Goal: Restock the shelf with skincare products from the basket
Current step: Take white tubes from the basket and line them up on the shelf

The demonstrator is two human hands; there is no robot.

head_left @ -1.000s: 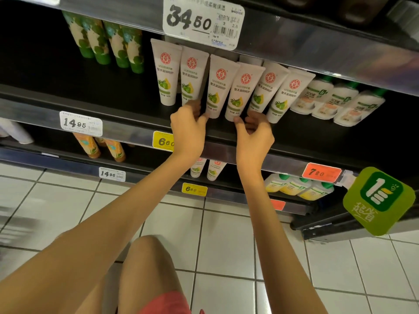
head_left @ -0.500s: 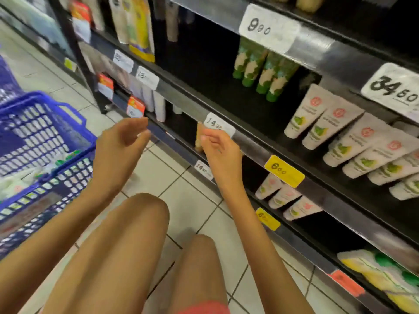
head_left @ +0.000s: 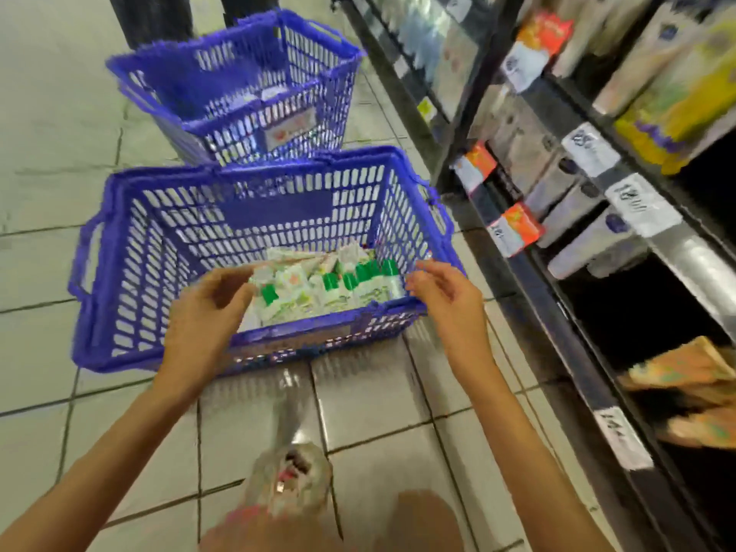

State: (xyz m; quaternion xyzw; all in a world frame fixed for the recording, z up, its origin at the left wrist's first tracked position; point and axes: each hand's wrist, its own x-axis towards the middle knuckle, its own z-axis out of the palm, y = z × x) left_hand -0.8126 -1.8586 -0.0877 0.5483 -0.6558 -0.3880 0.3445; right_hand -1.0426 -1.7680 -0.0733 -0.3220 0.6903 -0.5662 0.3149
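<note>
At the basket [head_left: 159, 241], left hand [head_left: 207, 308], right hand [head_left: 450, 300]

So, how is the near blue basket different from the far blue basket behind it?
The near basket holds a pile of white packs with green caps; the far basket shows only a few pale items, too blurred to name. The left hand and right hand hover at the near basket; no hand is at the far basket. Both are blue plastic lattice baskets on the tiled floor.
</note>
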